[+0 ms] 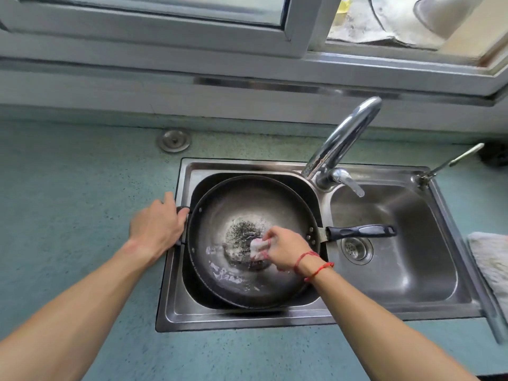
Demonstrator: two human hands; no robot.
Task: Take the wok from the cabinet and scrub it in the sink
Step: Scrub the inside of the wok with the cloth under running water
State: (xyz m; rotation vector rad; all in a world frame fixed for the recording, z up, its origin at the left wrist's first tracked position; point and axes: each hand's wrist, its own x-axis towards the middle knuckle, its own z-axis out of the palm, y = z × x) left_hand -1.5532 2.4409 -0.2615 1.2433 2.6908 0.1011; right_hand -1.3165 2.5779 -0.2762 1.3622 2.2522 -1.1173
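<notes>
The wok (247,204) sits in the sink (247,320), in the basin at centre frame. Your left hand (158,226) grasps its side handle (182,210). Your right hand (286,250) clenches a pale scrub pad (258,246) against dark residue (242,232). Brace firmly and work outward through the suds (225,274). The basin at frame right (412,270) shows only its strainer (356,249).

Teal counter (68,174) here, steel sink (247,320) sunk into it, metal plug (173,140) lying just behind, cloth (492,259) far right.
</notes>
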